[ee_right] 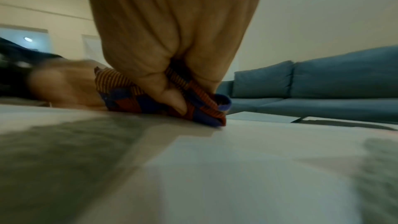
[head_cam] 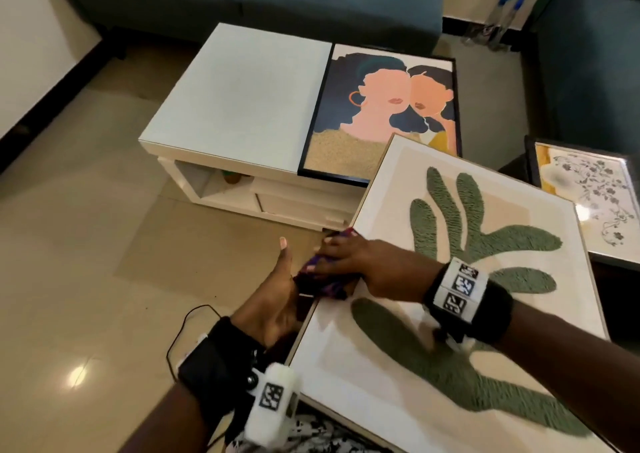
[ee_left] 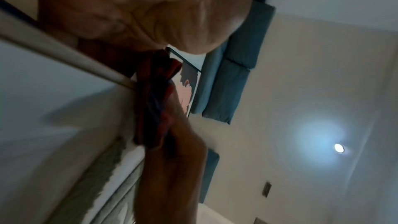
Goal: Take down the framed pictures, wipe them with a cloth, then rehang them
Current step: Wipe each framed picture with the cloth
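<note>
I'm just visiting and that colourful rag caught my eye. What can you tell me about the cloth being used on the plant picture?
The cloth is a soft woven fabric in red-orange stripes with blue patches, bunched into a crumpled wad. It lies at the left edge of the plant picture, near its far corner, on the glass. The right hand presses down on it, fingers curled into its folds. The left hand grips the frame's edge right beside it, thumb raised, and seems to touch the cloth.
</note>
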